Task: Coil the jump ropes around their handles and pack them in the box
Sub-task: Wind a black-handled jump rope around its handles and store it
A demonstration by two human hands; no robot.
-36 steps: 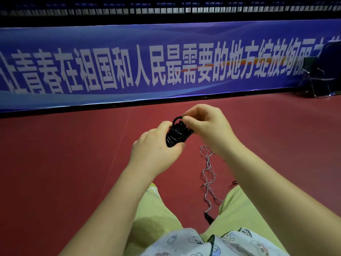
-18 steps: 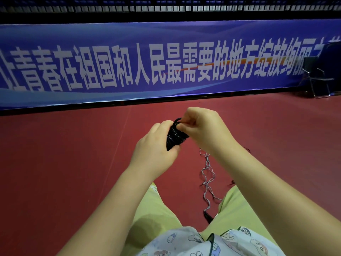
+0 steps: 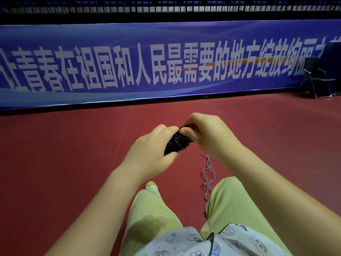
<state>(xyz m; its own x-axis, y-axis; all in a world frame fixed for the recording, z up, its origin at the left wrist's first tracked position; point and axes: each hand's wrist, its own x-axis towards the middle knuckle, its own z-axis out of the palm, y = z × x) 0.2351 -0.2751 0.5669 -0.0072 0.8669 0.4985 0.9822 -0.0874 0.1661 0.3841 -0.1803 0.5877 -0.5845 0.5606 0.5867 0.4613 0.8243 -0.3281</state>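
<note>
A black jump rope (image 3: 176,145) is wound in a tight bundle around its handles, held up in front of me above the red floor. My left hand (image 3: 153,152) grips the bundle's lower end, fingers curled round it. My right hand (image 3: 206,133) pinches a loop of black cord at the bundle's top. A second, grey-white jump rope (image 3: 208,174) lies loose and wavy on the floor between my legs, its far end hidden behind my right hand. No box is in view.
I sit on a red sports floor (image 3: 64,163), legs in light green trousers (image 3: 236,200) stretched forward. A long blue banner (image 3: 129,61) runs along the barrier ahead. A black folding chair (image 3: 317,78) stands at the far right.
The visible black loop at the bundle's top has shrunk as my right hand closed down over it. Both hands stay in nearly the same place.
</note>
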